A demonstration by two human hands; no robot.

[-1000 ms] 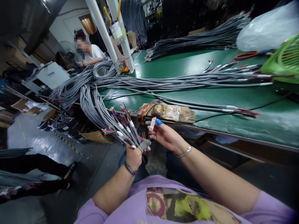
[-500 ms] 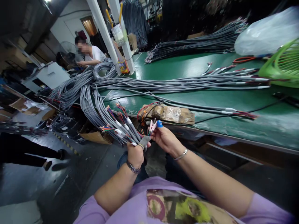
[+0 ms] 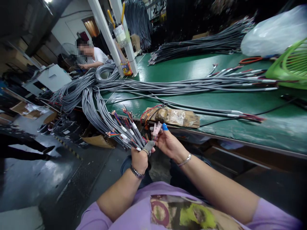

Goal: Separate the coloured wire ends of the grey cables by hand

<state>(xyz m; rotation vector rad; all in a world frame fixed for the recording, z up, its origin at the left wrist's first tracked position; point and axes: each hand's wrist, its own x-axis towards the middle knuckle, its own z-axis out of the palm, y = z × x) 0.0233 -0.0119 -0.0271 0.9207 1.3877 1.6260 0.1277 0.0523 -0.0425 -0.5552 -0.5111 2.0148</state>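
Note:
My left hand, with a grey cover on its thumb, is closed around a bundle of grey cables. White sleeves and bare coloured wires fan out at the cable ends. Close beside it, my right hand is closed on a small pinkish clip, which is slightly blurred. A blue cover sits on a digit of this hand. Thin coloured wires stick up between the two hands; whether the clip touches them I cannot tell.
Long grey cables lie across the green table. A taped cardboard piece sits at its near edge. Dark cables, a plastic bag and a green basket are farther back. A co-worker sits at far left.
The cable ends in my left hand have shifted slightly right. My right hand has tilted a little, the clip still in it. At left, a passer-by's legs have moved.

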